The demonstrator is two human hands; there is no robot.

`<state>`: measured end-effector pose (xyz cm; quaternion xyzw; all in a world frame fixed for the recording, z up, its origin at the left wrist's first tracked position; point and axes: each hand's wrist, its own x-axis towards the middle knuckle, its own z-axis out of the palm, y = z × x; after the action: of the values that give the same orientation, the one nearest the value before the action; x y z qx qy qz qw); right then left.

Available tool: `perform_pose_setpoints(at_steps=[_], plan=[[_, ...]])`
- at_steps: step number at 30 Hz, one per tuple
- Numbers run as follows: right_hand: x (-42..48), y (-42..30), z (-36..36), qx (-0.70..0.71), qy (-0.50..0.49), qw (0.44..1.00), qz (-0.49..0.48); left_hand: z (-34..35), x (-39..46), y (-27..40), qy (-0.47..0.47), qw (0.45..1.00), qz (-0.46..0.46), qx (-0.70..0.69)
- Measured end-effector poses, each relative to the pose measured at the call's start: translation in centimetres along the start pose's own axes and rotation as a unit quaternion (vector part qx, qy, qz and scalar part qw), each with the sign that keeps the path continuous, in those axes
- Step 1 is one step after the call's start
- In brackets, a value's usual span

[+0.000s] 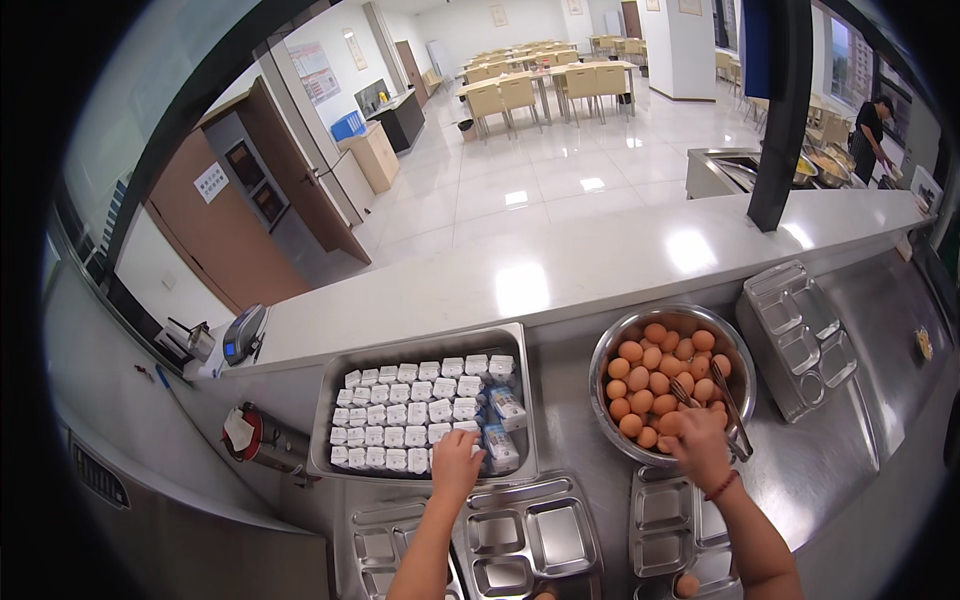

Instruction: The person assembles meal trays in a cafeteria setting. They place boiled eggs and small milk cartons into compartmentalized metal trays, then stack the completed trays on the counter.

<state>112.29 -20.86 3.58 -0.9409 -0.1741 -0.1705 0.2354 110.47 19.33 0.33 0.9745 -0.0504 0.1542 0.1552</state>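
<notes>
My left hand (pixel 456 463) reaches over small white-topped drink cartons (pixel 420 390) standing in rows in a deep steel pan (pixel 529 405); its fingers are at the near right cartons, and I cannot tell if they grip one. Two blue-and-white cartons (pixel 501 448) lie tilted beside the rows. My right hand (pixel 697 442) is at the near side of a round steel bowl of brown eggs (pixel 660 382), fingers curled by an egg; its grip is unclear. Metal tongs (pixel 731 412) lean in the bowl. Steel compartment trays (pixel 559 536) lie below, some with an egg (pixel 686 585).
A stack of compartment trays (pixel 799 337) stands right of the bowl. A white ledge (pixel 465 270) runs behind the pans. At left are a red-lidded steel container (pixel 262 442) and a scale-like device (pixel 244 334). A person (pixel 870 139) stands far right near food bowls.
</notes>
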Motion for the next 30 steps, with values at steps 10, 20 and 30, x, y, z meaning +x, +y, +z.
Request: perform_pose_setpoints(at_steps=[10,20,30], plan=[[12.3,-14.6,14.5,-0.078,-0.096,0.949,-0.29,1.9,3.1,0.1,-0.166,0.976,0.1,0.101],[12.8,-17.1,17.5,-0.049,-0.107,0.953,-0.278,-0.1,0.3,0.5,-0.066,0.996,0.057,0.003],[1.4,-24.0,10.2,0.163,-0.212,0.922,-0.279,-5.7,-26.1,-3.3,0.155,0.951,-0.266,-0.018]])
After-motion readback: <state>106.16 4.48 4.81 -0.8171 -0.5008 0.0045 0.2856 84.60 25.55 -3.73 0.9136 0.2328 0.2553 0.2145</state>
